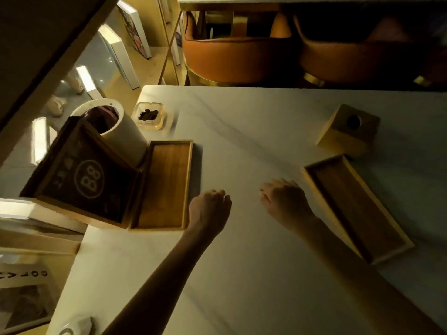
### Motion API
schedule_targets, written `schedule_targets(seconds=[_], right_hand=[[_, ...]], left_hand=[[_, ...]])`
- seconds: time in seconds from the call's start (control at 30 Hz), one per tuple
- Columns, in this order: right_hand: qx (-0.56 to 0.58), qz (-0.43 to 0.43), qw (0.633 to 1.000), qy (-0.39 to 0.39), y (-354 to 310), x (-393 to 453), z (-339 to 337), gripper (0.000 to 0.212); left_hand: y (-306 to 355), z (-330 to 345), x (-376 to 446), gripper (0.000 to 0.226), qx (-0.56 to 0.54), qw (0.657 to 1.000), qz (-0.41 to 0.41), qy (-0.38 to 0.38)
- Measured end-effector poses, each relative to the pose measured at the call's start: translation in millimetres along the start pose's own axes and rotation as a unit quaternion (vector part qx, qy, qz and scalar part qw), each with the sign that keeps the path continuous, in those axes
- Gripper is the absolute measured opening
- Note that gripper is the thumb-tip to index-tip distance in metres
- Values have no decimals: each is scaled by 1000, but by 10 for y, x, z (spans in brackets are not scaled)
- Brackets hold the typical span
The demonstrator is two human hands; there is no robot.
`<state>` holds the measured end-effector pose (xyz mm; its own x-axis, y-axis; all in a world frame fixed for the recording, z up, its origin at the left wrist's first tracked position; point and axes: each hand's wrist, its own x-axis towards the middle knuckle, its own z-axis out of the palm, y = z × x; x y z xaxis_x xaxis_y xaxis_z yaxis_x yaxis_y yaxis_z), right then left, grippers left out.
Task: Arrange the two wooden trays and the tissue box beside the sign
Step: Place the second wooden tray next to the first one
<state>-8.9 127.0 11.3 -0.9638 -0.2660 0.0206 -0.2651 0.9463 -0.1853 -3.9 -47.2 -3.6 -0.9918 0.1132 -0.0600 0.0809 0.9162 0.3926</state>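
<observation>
Hands hover empty over the pale marble table (254, 131): left hand (209, 209) loosely curled, right hand (285, 201) loosely spread. Just left of the left hand, a shallow rectangular wooden tray (167, 184) touches the dark B8 sign (82, 177). Right of the right hand lies a second tray (358, 209), angled; beyond it stands the wooden tissue box (346, 134) with a round hole.

Pale marble table (254, 122): sign (82, 180), two trays (163, 184) (358, 206), tissue box (348, 129) (wooden), perhaps an ashtray (150, 116).
</observation>
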Motion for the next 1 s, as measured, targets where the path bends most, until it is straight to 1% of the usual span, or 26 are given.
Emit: schedule_targets(seconds=[0.07, 0.13, 0.17, 0.23, 0.3, 0.37, 0.47, 0.57, 0.63, 0.7, 0.77, 0.87, 1.0], right_hand=[[-20, 36, 999, 32, 378, -163, -83, 12], [-13, 86, 994, 64, 757, -347, -148, 11], [-5, 109, 991, 83, 950, -443, -171, 15], [2, 141, 983, 114, 1339, -634, -212, 26], [-11, 164, 980, 112, 1714, -814, -209, 36], [-7, 200, 977, 71, 2034, -961, -175, 45], [11, 230, 973, -4, 2387, -1138, -81, 55], [33, 273, 959, -70, 2573, -1273, 39, 57], [42, 301, 947, -99, 2658, -1331, 116, 57], [54, 312, 941, -117, 2718, -1361, 176, 53], [69, 308, 942, -115, 2756, -1382, 210, 47], [104, 314, 941, -66, 2781, -1374, 223, 38], [176, 343, 922, -40, 2794, -1310, 213, 33]], left_hand=[[349, 121, 6, 32, -28, 999, 27, -1], [717, 245, -23, 32, -38, 998, 53, -2], [897, 322, -52, 33, -42, 997, 62, -8], [1236, 521, -131, 37, -49, 995, 79, -49], [1536, 755, -226, 49, -36, 989, 100, -99], [1791, 1001, -293, 60, -20, 986, 104, -132], [2096, 1326, -324, 70, -7, 985, 57, -164], [2298, 1546, -329, 72, -2, 979, 7, -204], [2380, 1651, -329, 70, -14, 974, -29, -226], [2429, 1738, -339, 70, -27, 971, -56, -232], [2468, 1811, -354, 71, -40, 971, -71, -225], [2509, 1847, -348, 71, -73, 973, -86, -200], [2499, 1808, -295, 69, -95, 972, -92, -193]])
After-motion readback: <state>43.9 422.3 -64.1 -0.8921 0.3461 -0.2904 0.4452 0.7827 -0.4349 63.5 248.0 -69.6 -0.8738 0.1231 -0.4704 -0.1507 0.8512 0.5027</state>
